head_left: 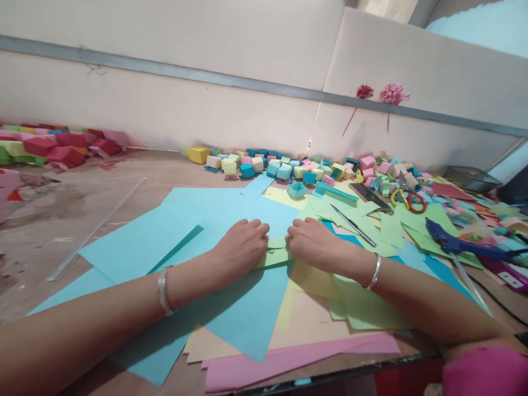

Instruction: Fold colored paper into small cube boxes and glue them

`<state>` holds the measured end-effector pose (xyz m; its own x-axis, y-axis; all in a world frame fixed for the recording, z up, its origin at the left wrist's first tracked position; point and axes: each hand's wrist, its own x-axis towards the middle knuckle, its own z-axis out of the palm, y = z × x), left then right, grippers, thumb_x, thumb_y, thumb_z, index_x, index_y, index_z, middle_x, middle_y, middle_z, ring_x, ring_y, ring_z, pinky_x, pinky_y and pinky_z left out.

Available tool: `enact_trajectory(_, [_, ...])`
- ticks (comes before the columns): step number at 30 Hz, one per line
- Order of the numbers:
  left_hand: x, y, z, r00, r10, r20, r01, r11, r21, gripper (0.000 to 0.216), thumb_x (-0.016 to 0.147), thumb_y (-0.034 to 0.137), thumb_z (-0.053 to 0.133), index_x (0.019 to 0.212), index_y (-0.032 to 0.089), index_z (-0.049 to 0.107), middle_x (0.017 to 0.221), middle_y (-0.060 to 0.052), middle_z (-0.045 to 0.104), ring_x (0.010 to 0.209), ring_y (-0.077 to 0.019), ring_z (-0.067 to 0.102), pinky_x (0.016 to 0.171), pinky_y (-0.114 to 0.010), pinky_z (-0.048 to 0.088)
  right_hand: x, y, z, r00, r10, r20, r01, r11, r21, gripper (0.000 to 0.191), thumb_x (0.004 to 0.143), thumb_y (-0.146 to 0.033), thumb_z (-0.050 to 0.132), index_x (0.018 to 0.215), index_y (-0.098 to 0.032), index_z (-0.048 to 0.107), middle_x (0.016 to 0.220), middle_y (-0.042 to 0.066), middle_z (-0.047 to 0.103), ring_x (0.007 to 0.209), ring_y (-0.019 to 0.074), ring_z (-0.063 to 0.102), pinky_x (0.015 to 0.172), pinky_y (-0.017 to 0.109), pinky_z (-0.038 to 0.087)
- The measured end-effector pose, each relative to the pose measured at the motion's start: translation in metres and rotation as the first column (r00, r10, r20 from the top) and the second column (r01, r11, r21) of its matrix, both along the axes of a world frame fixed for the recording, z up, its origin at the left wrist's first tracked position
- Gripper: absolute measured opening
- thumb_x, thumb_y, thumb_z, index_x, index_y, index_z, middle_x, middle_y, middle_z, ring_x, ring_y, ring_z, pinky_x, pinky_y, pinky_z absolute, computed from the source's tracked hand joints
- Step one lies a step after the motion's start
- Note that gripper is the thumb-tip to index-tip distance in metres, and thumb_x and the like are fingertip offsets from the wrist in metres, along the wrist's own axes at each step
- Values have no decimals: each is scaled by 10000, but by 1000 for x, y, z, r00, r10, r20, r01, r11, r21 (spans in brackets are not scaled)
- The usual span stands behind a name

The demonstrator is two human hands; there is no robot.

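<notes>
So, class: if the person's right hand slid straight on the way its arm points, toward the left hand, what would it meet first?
The right hand would meet the left hand almost at once; only a narrow strip of the folded green paper that both press on separates their knuckles.

small folded paper boxes (289, 165), blue glue gun (457, 241), scissors (406, 199), pink paper flower (394, 94), clear rod (97, 228)

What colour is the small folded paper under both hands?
Light green folded paper, pressed by left hand and right hand; head view.
</notes>
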<state>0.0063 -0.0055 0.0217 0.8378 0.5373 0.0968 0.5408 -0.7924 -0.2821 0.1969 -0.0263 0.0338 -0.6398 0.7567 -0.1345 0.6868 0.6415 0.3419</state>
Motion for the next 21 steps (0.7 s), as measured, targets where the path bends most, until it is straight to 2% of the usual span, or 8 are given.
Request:
enact_trajectory(4, [0, -11, 4, 995, 36, -96, -35, 999, 8, 201, 708, -8, 612, 585, 151, 620, 706, -89, 576, 721, -228, 524, 561, -330, 264, 3, 1, 3, 1000, 16, 10, -15, 1000, -11, 167, 858, -56, 498, 814, -141, 635, 783, 91, 607, 767, 189, 489, 538, 298, 190])
enact_trajectory(10, [-10, -28, -2, 962, 193, -195, -169, 977, 131, 228, 632, 24, 667, 504, 185, 569, 576, -65, 513, 605, -230, 479, 560, -334, 264, 4, 2, 2, 1000, 20, 4, -20, 1000, -15, 170, 845, -46, 498, 781, -145, 621, 778, 96, 603, 726, 177, 472, 528, 299, 174])
enact_trajectory(13, [-13, -31, 5, 936, 272, -223, -253, 961, 109, 251, 609, 32, 686, 467, 179, 541, 533, -58, 492, 557, -206, 455, 564, -324, 266, 4, 3, 0, 999, 32, -2, -32, 999, -17, 181, 838, -40, 493, 769, -147, 622, 771, 93, 603, 713, 173, 463, 527, 297, 175])
enact_trajectory(16, [-11, -33, 20, 918, 372, -139, -361, 927, 99, 258, 643, -46, 596, 489, 158, 559, 531, -73, 502, 551, -208, 470, 540, -312, 249, 5, 4, 3, 1000, 30, -6, -30, 999, -36, 172, 814, -37, 507, 769, -146, 633, 771, 93, 605, 719, 177, 468, 526, 297, 181])
enact_trajectory(18, [-7, -33, 29, 920, 390, -48, -380, 914, 139, 237, 700, -47, 544, 567, 142, 600, 598, -101, 545, 608, -236, 510, 531, -315, 249, 7, 6, 6, 1000, 16, -10, -16, 999, -50, 166, 787, -27, 527, 781, -144, 645, 777, 93, 608, 726, 177, 477, 525, 297, 187])
enact_trajectory(21, [-2, -29, 31, 957, 290, 23, -291, 950, 114, 138, 833, 151, 567, 715, 131, 635, 714, -118, 594, 707, -264, 553, 547, -328, 293, 8, 8, 10, 998, -21, -52, 17, 997, -70, 142, 815, -72, 548, 794, -150, 665, 770, 83, 602, 742, 181, 496, 528, 297, 199])
